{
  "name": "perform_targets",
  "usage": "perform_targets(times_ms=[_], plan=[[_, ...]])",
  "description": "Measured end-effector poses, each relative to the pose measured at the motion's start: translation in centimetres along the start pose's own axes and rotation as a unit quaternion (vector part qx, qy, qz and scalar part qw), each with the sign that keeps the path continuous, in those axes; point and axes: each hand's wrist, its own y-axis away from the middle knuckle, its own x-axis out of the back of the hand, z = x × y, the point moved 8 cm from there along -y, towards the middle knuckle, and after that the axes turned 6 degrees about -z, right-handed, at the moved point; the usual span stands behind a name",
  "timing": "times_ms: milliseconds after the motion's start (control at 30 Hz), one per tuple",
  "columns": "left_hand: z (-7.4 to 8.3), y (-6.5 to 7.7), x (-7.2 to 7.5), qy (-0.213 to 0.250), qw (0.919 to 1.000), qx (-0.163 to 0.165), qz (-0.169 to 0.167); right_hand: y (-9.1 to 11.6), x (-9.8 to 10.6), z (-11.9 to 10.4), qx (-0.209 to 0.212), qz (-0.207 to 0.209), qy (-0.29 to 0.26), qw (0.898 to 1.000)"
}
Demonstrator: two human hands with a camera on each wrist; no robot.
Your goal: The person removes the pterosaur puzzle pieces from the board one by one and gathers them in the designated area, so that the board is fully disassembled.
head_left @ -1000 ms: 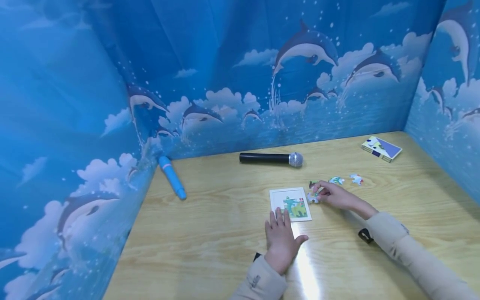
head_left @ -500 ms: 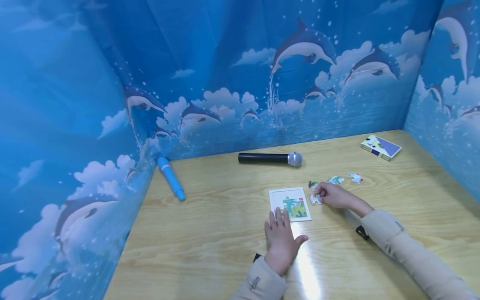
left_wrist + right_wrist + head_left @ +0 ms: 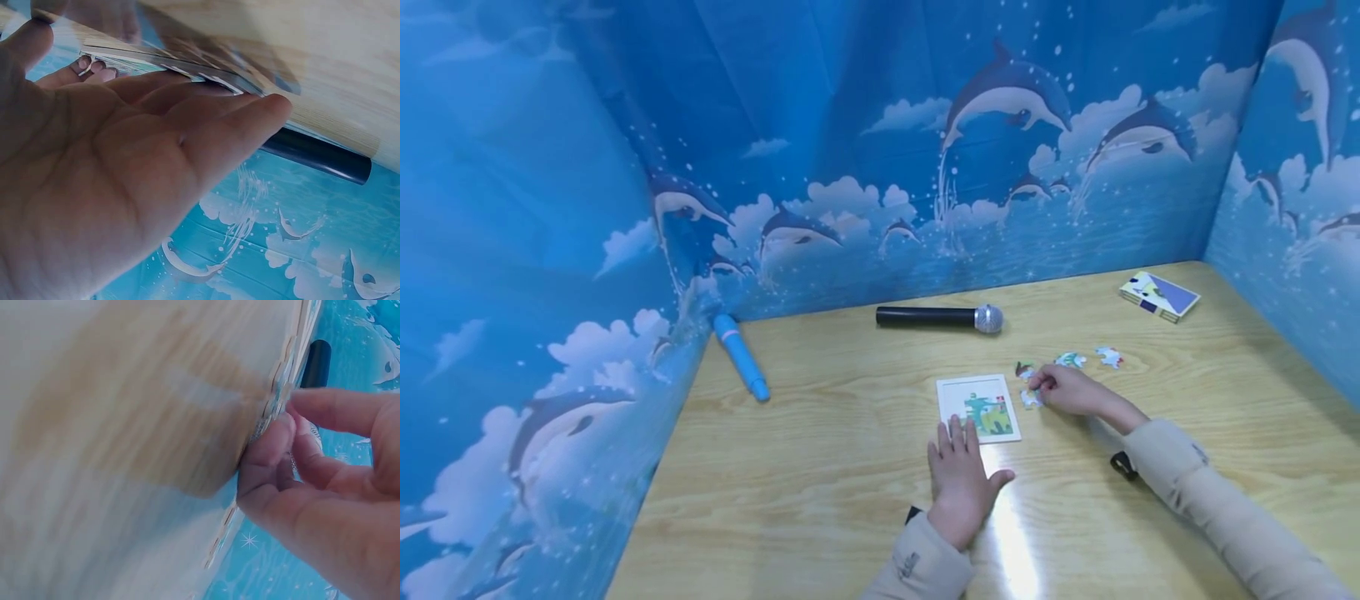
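You are pinching a loose puzzle piece [image 3: 1030,397] with your right hand [image 3: 1067,390] on the table [image 3: 820,467] just right of the puzzle frame [image 3: 978,407], which your flat, open left hand [image 3: 958,479] is steadying, so fitting it seemingly needs careful alignment.

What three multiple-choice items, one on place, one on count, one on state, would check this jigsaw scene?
1. Where does the black microphone with the silver head lie?
A. Beyond the white-framed puzzle board, towards the wall
B. On the board
C. Under the left hand

2. How many loose puzzle pieces lie untouched beyond the right hand?
A. None
B. Three
C. Seven

3. What is the left hand doing?
A. Gripping the blue pen
B. Lying flat, fingertips on the board's near edge
C. Raised off the table

Answers: 1 A, it lies behind the board; 2 B, three show there; 3 B, fingers are straight at the frame.
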Motion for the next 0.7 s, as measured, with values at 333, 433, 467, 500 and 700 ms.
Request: perform_targets(times_ms=[333,433,467,500,700], plan=[[0.2,-0.1,0.0,-0.016,0.9998,-0.002,0.005,-1.1,-2.6,-3.9,0.08,-0.028,-0.027,0.996],[0.3,-0.1,-0.1,-0.022,0.9997,-0.005,0.005,-1.5,-3.9,-5.0,0.088,-0.059,-0.028,0.994],[0.4,-0.1,-0.1,-0.024,0.9997,-0.006,0.005,-1.6,-4.2,-5.1,0.087,-0.067,-0.023,0.994],[0.4,-0.1,-0.2,-0.025,0.9996,-0.007,0.005,-1.6,-4.5,-5.3,0.087,-0.073,-0.019,0.993],[0.3,-0.1,-0.3,-0.029,0.9994,-0.012,0.012,-2.0,-5.4,-5.8,0.095,-0.095,0.009,0.991]])
